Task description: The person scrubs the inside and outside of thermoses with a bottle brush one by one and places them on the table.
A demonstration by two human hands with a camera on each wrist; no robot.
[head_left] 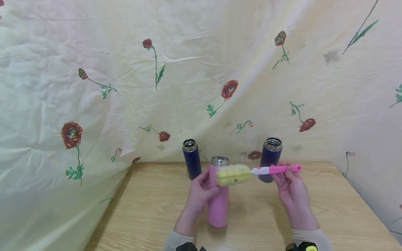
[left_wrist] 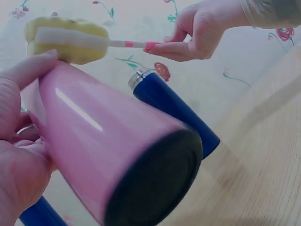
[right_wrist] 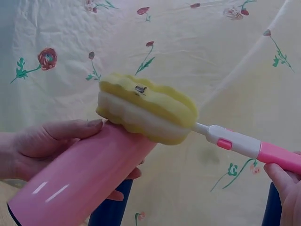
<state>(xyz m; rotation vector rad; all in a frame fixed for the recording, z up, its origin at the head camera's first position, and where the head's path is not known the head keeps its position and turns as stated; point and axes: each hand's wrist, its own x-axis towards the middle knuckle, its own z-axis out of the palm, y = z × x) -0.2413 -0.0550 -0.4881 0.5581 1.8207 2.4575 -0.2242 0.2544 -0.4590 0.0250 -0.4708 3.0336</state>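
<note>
Floral cloth (head_left: pixel 188 108), brush head (head_left: pixel 233 175) between hands (head_left: pixel 200 192) (head_left: pixel 294 192), perhaps touching pink bottle (head_left: pixel 218 209)

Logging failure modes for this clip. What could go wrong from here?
1. Jam: the sponge head looks at least as wide as the steel mouth of the pink bottle, so it may bunch at the rim if pushed in.
2. Slip: only the left hand holds that bottle; a hard push could twist it loose.
3. Knock: open dark bottles stand near it and near the right hand; a bump might tip either.
</note>
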